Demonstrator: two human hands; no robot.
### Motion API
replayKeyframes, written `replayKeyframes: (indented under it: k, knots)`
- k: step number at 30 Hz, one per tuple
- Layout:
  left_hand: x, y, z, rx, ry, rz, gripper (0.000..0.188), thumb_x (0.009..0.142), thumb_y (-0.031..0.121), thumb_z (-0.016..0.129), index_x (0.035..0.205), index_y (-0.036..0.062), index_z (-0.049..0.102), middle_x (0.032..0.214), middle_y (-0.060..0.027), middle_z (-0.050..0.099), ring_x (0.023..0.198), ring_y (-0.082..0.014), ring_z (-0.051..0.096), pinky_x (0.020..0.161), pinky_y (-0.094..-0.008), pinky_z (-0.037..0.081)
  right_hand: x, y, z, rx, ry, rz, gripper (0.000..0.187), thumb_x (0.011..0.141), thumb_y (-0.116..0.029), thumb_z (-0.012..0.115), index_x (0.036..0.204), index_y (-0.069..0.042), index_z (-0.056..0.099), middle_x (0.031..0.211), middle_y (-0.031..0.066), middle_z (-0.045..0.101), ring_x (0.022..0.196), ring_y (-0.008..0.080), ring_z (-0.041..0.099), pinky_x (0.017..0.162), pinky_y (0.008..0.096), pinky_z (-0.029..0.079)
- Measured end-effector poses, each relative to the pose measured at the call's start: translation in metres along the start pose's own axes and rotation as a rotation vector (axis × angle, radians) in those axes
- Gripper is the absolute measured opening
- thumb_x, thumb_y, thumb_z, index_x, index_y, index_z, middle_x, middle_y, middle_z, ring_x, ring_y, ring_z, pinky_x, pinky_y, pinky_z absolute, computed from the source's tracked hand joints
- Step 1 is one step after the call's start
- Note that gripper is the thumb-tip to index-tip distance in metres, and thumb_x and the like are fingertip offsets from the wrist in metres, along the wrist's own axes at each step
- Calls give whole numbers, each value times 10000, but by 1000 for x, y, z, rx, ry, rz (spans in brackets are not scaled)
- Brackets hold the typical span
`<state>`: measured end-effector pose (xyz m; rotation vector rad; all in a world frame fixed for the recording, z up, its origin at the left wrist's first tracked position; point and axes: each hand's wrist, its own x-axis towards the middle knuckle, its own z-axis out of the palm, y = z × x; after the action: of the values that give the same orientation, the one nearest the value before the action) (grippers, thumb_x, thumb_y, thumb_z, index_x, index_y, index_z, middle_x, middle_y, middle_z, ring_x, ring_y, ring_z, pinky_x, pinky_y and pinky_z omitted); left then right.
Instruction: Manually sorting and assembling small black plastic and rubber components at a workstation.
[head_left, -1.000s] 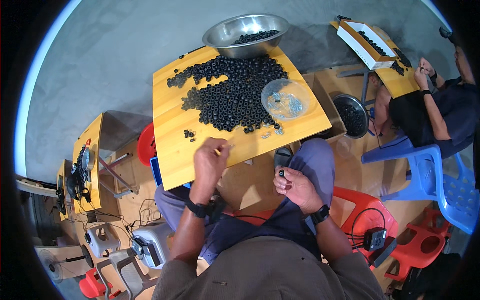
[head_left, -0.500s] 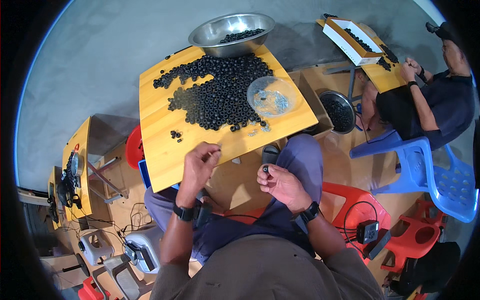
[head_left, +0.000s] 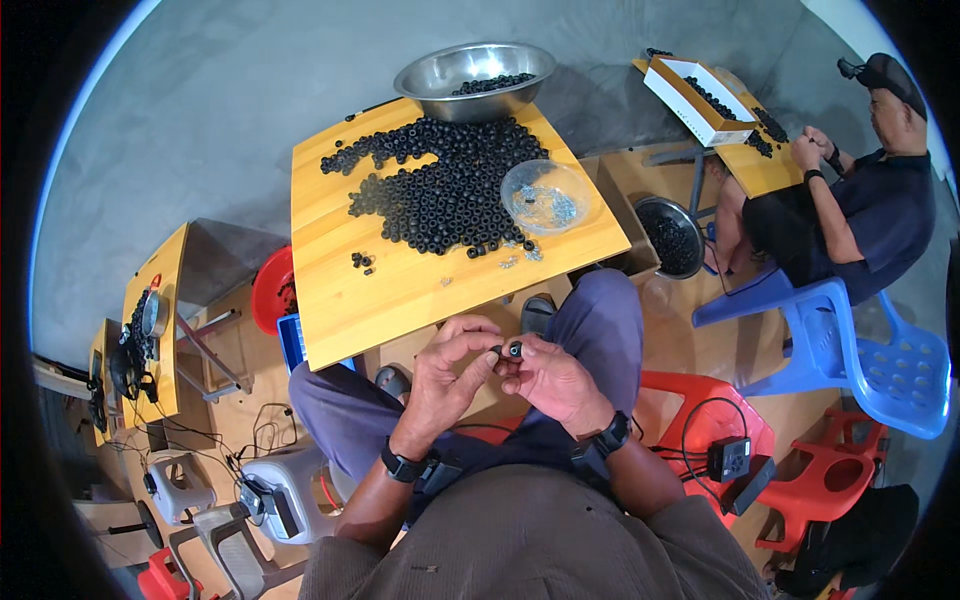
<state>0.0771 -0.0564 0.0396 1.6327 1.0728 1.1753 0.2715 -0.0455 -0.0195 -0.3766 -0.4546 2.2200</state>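
Observation:
Above my lap, at the near edge of the yellow table (head_left: pixel 330 300), both hands meet. My right hand (head_left: pixel 560 385) pinches a small black ring-shaped piece (head_left: pixel 515 349) with a hole through it. My left hand (head_left: pixel 452 378) is closed, thumb and forefinger pressed together right beside that piece; whatever its fingertips hold is too small to make out. A wide pile of similar black pieces (head_left: pixel 440 205) covers much of the tabletop. To its right stands a clear round plastic tub (head_left: pixel 583 185) with small shiny bits inside. A few bits (head_left: pixel 533 254) lie near the tub.
A steel basin (head_left: pixel 475 105) with black pieces stands at the table's far edge. At the right, a co-worker (head_left: pixel 860 210) sits by another table with a white box (head_left: pixel 690 103). A red basin (head_left: pixel 270 290) and blue crate (head_left: pixel 291 342) flank the left side. Red chair (head_left: pixel 740 420) behind right.
My left hand has come down from over the table's edge to meet my right hand. My right hand, still holding the black piece, has shifted slightly left.

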Motion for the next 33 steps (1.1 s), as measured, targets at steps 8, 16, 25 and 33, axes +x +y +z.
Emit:
replayKeyframes:
  k: [8, 16, 25, 33]
  knots:
    - [-15, 11, 5, 131, 101, 86, 167, 870, -4, 721, 1037, 2, 716, 1065, -129, 666, 1012, -232, 653, 886, -326, 515, -10, 8, 7, 13, -48, -56, 209, 994, -143, 611, 1145, -11, 664, 1132, 108, 687, 1064, 225, 636, 861, 375, 527]
    - [-24, 31, 5, 210, 67, 123, 143, 822, -16, 752, 955, -15, 698, 986, -116, 653, 936, -221, 654, 829, -321, 521, -23, 13, 10, -28, -111, -57, 264, 1007, -184, 607, 1192, -6, 669, 1148, 100, 697, 1065, 202, 640, 895, 360, 522]
    - [-30, 31, 20, -130, 150, 98, 138, 824, -45, 746, 943, 0, 695, 987, -59, 623, 932, -143, 602, 857, -278, 481, -38, 15, 24, 49, -29, -65, 253, 999, -250, 630, 1173, -76, 690, 1142, 55, 700, 1049, 194, 642, 868, 379, 505]
    - [-27, 35, 31, -197, 122, 129, 184, 832, -58, 754, 1003, 2, 725, 1011, -63, 625, 950, -135, 601, 863, -264, 484, -43, 15, 26, 63, -3, -77, 233, 994, -264, 645, 1142, -92, 697, 1093, 20, 694, 1005, 169, 622, 840, 360, 489]
